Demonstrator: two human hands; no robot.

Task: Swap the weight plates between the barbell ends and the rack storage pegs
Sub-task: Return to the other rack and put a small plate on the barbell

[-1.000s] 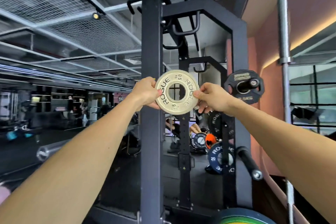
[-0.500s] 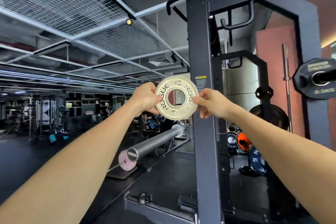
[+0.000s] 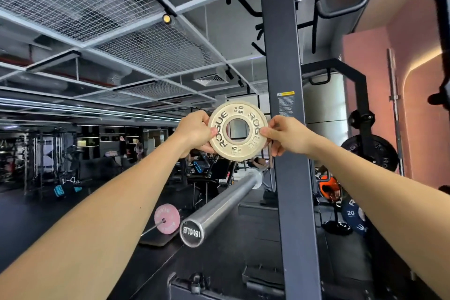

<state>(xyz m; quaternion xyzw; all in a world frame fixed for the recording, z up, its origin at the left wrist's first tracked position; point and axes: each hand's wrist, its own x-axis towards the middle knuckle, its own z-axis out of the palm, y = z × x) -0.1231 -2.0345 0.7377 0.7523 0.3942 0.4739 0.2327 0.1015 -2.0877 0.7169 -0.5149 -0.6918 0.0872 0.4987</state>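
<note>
We reach both arms out, left hand (image 3: pixel 194 133) and right hand (image 3: pixel 286 135) pinching the small plate (image 3: pixel 237 130) upright by opposite edges, above the barbell sleeve (image 3: pixel 219 207).

a small cream weight plate (image 3: pixel 238 130), matt and a little scuffed, with raised lettering darkened on top. below it a barbell sleeve (image 3: pixel 220 204) of smooth, polished silver metal that catches the light. the rack upright (image 3: pixel 285 105) is dark painted steel, matt, with a paper-like printed label. overhead, white wire mesh panels (image 3: pixel 73 0). a pink plate (image 3: pixel 167 219) looks dull and rubbery.
</note>
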